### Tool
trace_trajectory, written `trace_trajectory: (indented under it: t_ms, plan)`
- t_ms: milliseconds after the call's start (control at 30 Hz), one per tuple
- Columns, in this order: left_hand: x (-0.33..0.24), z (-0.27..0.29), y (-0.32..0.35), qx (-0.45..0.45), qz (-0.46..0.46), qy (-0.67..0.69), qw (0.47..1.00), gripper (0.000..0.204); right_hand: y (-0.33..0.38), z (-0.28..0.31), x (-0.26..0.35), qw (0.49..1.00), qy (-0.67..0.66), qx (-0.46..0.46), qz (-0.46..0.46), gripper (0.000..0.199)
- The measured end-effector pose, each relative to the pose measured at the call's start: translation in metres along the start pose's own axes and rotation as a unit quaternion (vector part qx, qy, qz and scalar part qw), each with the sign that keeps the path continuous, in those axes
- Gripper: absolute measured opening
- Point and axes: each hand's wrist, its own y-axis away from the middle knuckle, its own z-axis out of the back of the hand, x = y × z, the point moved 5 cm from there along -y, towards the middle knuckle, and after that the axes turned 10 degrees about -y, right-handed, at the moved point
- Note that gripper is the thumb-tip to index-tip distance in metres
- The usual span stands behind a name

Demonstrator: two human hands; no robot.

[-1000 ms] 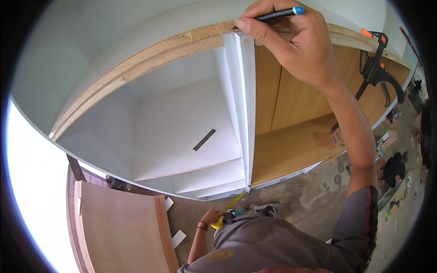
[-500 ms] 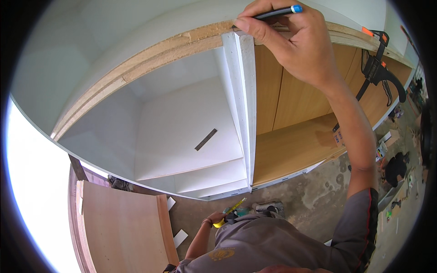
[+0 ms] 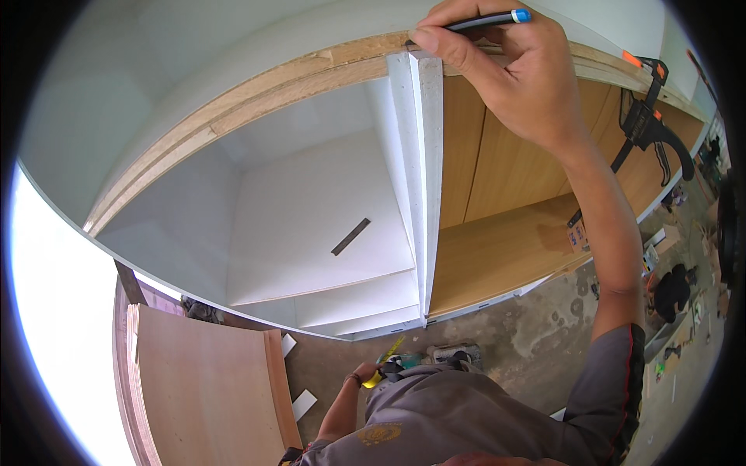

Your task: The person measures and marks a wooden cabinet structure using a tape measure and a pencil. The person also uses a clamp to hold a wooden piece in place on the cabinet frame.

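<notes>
Black pencil [image 3: 488,21], judged light, stiff, best pinched near its point, was gripped by right hand [image 3: 528,81] while left hand [image 3: 364,372] gripped yellow tape measure [image 3: 373,380].

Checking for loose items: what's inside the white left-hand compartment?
A dark flat strip lies on the white upper shelf; parts of lower shelves show beneath. The upper shelf hides the rest below.

Right grip [image 3: 521,78] holds pencil [image 3: 488,20] at wooden rail [image 3: 311,64]; left grip [image 3: 362,373] holds yellow tape measure [image 3: 373,380].
</notes>
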Motion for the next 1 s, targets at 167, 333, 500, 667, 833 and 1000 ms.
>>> trace_trajectory:
  t_ms: [167,333,500,667,833,1000]
  plan:
    - [0.021,-0.009,-0.002,-0.001,0.006,-0.049,0.999,0.038,-0.005,0.000,0.003,0.999,-0.032,-0.010,0.010,0.014]
    - [0.014,-0.007,0.000,-0.004,-0.028,-0.091,0.995,0.038,-0.003,-0.001,0.006,1.000,-0.009,0.003,-0.023,0.015]
    - [0.007,-0.004,0.004,0.006,-0.016,-0.085,0.996,0.038,-0.001,0.001,0.004,0.999,-0.011,0.007,-0.048,0.016]
    - [0.027,-0.014,0.001,-0.023,-0.037,-0.115,0.992,0.037,-0.004,0.001,0.001,0.999,-0.037,-0.008,-0.005,0.016]
    - [0.043,-0.027,-0.002,-0.004,0.070,0.029,0.997,0.038,-0.003,0.000,0.004,0.999,-0.001,0.008,-0.031,0.015]
    - [0.045,-0.030,-0.001,0.013,0.115,0.050,0.992,0.039,-0.002,0.002,0.000,1.000,-0.023,0.000,-0.021,0.016]
